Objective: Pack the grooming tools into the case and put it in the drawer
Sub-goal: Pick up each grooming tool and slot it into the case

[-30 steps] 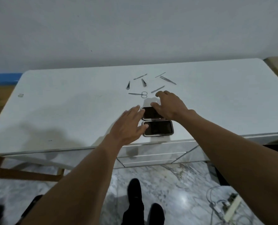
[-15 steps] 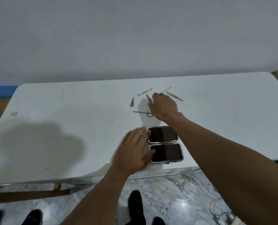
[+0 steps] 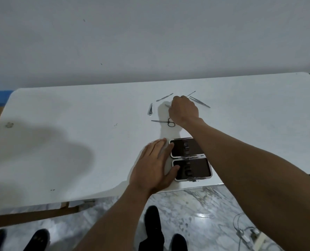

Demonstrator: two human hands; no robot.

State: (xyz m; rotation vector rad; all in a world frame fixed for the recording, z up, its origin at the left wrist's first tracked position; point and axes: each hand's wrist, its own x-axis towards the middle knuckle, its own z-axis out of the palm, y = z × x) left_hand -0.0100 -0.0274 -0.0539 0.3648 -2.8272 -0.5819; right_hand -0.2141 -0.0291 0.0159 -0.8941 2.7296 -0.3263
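The grooming case (image 3: 196,169) lies open near the white table's (image 3: 78,124) front edge, its two dark-lined halves side by side. My left hand (image 3: 154,165) rests flat beside it, fingertips and thumb touching its left rim. Beyond the case my right hand (image 3: 184,110) has its fingers curled down on a small metal tool (image 3: 167,105), of which only the tip shows. Around that hand lie scissors (image 3: 164,121), a nail clipper (image 3: 150,109), a slim file (image 3: 164,97), tweezers (image 3: 199,102) and a thin stick (image 3: 191,93).
A small pale scrap (image 3: 9,125) sits at the table's left. Below the front edge are a marble floor (image 3: 196,205), dark shoes (image 3: 151,220) and a tangle of cables (image 3: 245,234) at the bottom right. A wall backs the table.
My right hand left the case and reached forward among the tools, its fingers curling down on one. My left hand stayed by the case's left side. The camera tilted down.
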